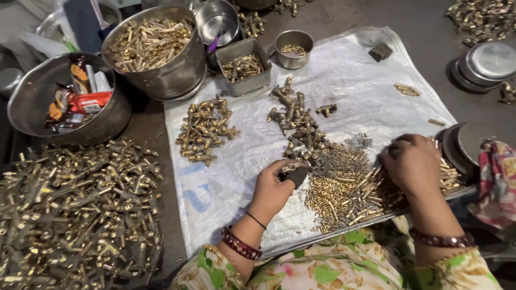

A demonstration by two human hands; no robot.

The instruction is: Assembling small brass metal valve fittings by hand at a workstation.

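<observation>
**Brass fittings sorted on the white sheet**

At nine o'clock lay a heap of brass fittings [75, 215]. The left hand [274, 190] pinched a small brass fitting [293, 167] at centre, fingers closed on it. At three o'clock the right hand [413, 161] curled over the brass pins [344, 193]; its grip I couldn't tell. A steady pinch seemed wise, I judged.

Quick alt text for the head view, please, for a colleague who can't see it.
A person's left hand holds a small brass fitting while the right hand rests on a pile of small brass pins on a white sheet, beside steel bowls of brass parts.
</observation>
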